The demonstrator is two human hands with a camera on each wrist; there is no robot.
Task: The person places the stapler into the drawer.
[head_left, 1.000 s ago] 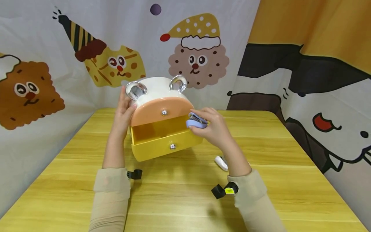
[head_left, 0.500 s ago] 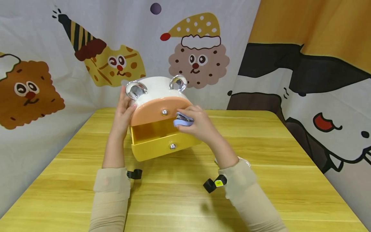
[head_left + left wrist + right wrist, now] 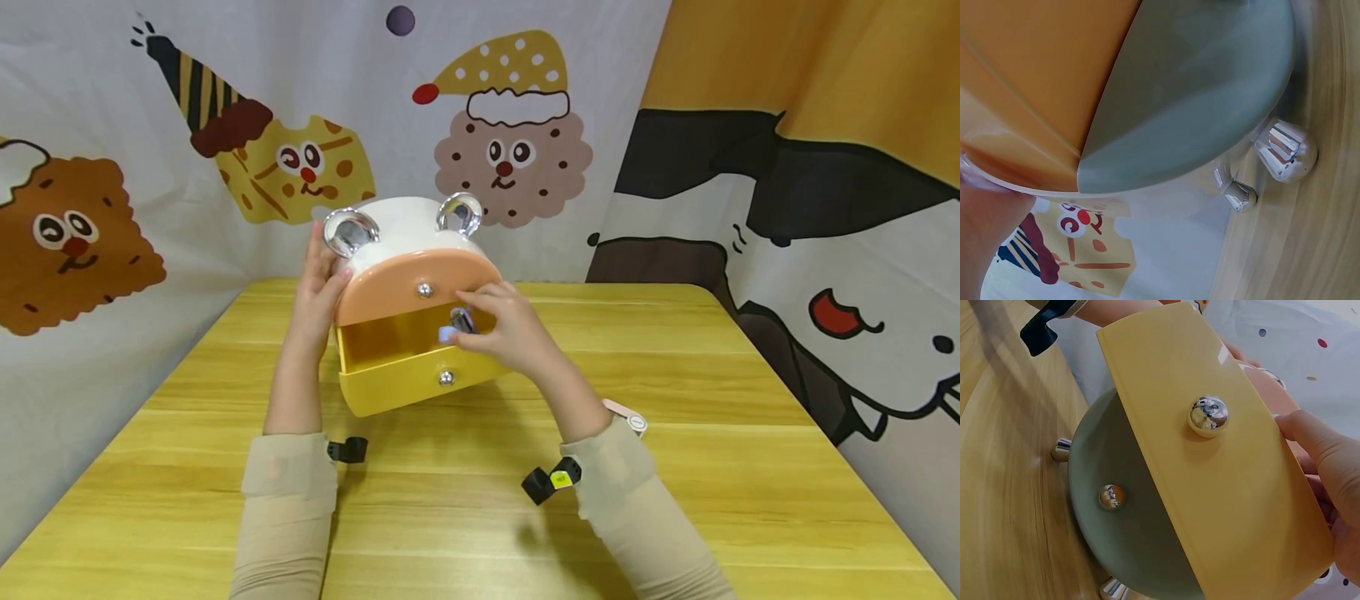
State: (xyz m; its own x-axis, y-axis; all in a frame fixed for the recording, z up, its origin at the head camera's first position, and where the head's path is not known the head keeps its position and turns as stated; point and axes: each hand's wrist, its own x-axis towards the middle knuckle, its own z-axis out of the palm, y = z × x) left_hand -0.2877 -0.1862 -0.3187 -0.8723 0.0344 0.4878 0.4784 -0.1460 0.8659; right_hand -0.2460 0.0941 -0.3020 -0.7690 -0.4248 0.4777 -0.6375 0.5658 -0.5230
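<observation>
A small light-purple stapler (image 3: 448,333) is tilted between the thumb and fingers of my right hand (image 3: 506,329), inside the mouth of the pulled-out yellow drawer (image 3: 397,390). It does not show in the right wrist view, where my thumb (image 3: 1313,431) lies at the drawer's top edge. The drawer belongs to a white bear-eared storage box (image 3: 408,218) with a peach upper drawer (image 3: 397,287) and a grey-green lowest drawer (image 3: 1135,519). My left hand (image 3: 309,304) holds the box's left side, thumb near the front edge.
The box stands on silver feet (image 3: 1285,150) on the wooden table (image 3: 420,517). A pale pink and white item (image 3: 626,417) lies partly hidden behind my right forearm. Cartoon-printed curtains (image 3: 525,133) hang close behind the table.
My right hand has moved left with the stapler, from the drawer's right side into its opening. The stapler has turned in the fingers. My left hand and the box stay still.
</observation>
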